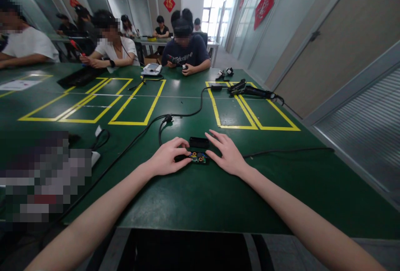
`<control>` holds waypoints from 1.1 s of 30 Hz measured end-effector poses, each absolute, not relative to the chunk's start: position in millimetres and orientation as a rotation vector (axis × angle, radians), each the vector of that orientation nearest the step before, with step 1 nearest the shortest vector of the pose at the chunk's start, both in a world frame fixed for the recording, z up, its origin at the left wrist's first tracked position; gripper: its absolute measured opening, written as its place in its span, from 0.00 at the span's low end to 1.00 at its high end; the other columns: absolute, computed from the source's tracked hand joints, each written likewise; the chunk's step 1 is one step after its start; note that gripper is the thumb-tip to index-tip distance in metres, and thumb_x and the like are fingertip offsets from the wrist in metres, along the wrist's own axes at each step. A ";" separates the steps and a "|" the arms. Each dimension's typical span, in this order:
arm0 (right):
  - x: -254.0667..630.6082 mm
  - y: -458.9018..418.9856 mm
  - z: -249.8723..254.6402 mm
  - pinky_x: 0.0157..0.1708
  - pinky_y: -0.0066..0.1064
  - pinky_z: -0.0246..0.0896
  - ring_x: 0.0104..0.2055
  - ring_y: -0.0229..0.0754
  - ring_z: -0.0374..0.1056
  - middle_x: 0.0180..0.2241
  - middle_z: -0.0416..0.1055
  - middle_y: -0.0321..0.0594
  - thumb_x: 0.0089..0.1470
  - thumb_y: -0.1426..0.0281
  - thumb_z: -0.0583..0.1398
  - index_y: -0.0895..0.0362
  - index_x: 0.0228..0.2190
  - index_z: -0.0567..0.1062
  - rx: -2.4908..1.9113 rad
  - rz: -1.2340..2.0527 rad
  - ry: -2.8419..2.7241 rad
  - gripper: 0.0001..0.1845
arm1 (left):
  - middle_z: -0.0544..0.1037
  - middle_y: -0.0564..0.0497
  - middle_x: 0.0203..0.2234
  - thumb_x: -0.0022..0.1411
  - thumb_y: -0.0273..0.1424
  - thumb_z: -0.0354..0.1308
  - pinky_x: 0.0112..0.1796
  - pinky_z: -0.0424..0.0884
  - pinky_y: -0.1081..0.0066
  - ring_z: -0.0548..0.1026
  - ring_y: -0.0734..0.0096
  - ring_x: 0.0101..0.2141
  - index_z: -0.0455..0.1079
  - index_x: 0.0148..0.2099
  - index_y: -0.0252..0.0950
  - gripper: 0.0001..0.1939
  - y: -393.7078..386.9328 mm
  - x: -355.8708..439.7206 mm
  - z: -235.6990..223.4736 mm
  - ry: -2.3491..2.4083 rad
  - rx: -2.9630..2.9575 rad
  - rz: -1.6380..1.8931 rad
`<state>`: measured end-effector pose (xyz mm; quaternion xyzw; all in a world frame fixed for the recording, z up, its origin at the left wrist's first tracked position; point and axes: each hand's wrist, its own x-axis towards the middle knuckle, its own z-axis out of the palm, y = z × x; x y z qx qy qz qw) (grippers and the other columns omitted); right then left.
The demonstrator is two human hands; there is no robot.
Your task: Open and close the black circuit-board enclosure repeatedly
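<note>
A small circuit board (198, 157) with ring-shaped coils and coloured parts lies on the green table in front of me, in what looks like a dark casing half. Just beyond it rests a black hollow casing half (199, 142). The thumb and index finger of my left hand (170, 156) close on the board's left end; its other fingers curl above. At the right side, my right hand (227, 152) is open with fingers spread. Its fingertips come close to the board and the casing half, and I cannot tell whether they touch.
A black cable with a plug (168, 118) crosses the green table (150, 208). Yellow tape rectangles (183, 123) mark its far part. Black tool-like gear (250, 91) lies at the far right, a white device (151, 69) at the far edge. Several people sit across from me.
</note>
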<state>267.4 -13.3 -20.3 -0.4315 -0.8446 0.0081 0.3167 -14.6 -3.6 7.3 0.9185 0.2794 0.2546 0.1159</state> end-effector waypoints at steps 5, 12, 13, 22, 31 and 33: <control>266.3 -9.2 -27.9 0.57 0.55 0.70 0.56 0.54 0.73 0.55 0.78 0.49 0.69 0.67 0.57 0.53 0.50 0.81 -1.093 0.147 -2.313 0.15 | 0.70 0.35 0.65 0.62 0.38 0.69 0.62 0.69 0.47 0.68 0.44 0.64 0.75 0.37 0.35 0.12 -5.5 -10.5 1.7 0.693 2.675 0.777; 265.8 -13.7 -21.5 0.50 0.44 0.77 0.49 0.48 0.78 0.49 0.81 0.45 0.64 0.71 0.63 0.52 0.39 0.83 -0.962 0.391 -2.162 0.07 | 0.72 0.37 0.64 0.62 0.35 0.69 0.59 0.73 0.51 0.74 0.50 0.61 0.72 0.39 0.37 0.10 -6.5 -5.9 -5.5 0.704 2.646 0.743; 265.7 -14.5 -20.5 0.50 0.43 0.77 0.50 0.48 0.78 0.50 0.80 0.45 0.63 0.72 0.63 0.52 0.39 0.83 -0.944 0.418 -2.146 0.07 | 0.71 0.37 0.65 0.62 0.35 0.69 0.59 0.73 0.51 0.73 0.50 0.61 0.72 0.39 0.37 0.10 -6.6 -6.2 -4.9 0.703 2.653 0.756; 260.7 -25.1 -12.0 0.45 0.35 0.79 0.50 0.44 0.78 0.49 0.80 0.45 0.63 0.77 0.61 0.52 0.46 0.80 -0.748 0.499 -2.042 0.13 | 0.62 0.36 0.70 0.62 0.32 0.69 0.59 0.74 0.54 0.73 0.51 0.62 0.66 0.65 0.41 0.32 -9.5 -6.2 -4.2 0.679 2.606 0.870; 262.1 -30.8 -7.3 0.44 0.34 0.77 0.44 0.43 0.78 0.43 0.79 0.44 0.63 0.77 0.58 0.53 0.47 0.76 -0.674 0.363 -2.189 0.13 | 0.81 0.45 0.53 0.65 0.32 0.65 0.51 0.78 0.65 0.82 0.60 0.50 0.69 0.64 0.40 0.26 -10.9 -3.3 -6.1 0.681 2.549 0.823; 262.5 -32.3 -3.2 0.44 0.36 0.77 0.45 0.44 0.78 0.44 0.78 0.45 0.62 0.76 0.60 0.54 0.48 0.75 -0.663 0.403 -2.208 0.13 | 0.81 0.44 0.52 0.65 0.33 0.64 0.51 0.78 0.65 0.82 0.60 0.50 0.71 0.62 0.40 0.24 -10.6 -3.3 -5.6 0.681 2.534 0.818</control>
